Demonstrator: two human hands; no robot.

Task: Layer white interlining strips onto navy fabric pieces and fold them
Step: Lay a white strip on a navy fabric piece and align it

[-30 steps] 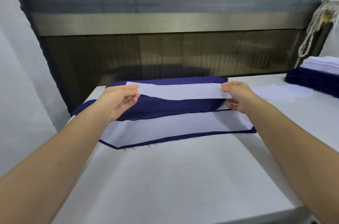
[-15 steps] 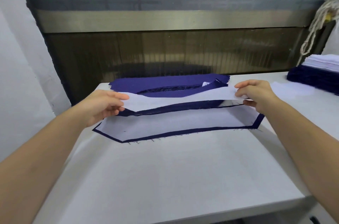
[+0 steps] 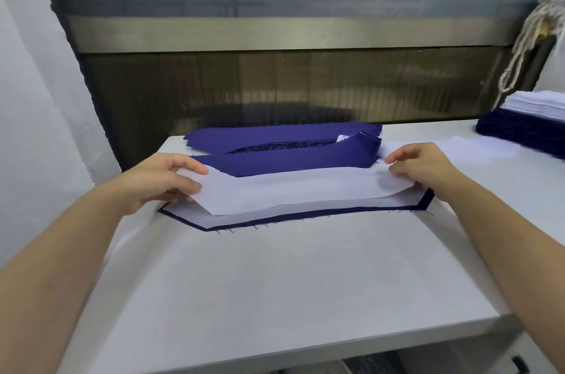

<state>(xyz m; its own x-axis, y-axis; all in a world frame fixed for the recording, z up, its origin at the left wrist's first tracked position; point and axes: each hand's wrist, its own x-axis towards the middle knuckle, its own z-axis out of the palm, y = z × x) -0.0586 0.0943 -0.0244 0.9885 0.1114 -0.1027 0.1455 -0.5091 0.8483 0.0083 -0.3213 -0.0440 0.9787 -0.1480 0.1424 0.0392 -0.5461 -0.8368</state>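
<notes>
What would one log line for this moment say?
left hand: pinches white interlining strip | right hand: pinches its other end | strip: over navy fabric piece | surface: table

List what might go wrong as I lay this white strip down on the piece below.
1. The white strip, held at its ends by the left hand and right hand, sags in the middle, so it may land wrinkled.
2. Its near edge runs out of line with the navy border of the lower piece, so the layers could end up skewed.
3. The navy stack lies close behind, and pulling might disturb it.
</notes>
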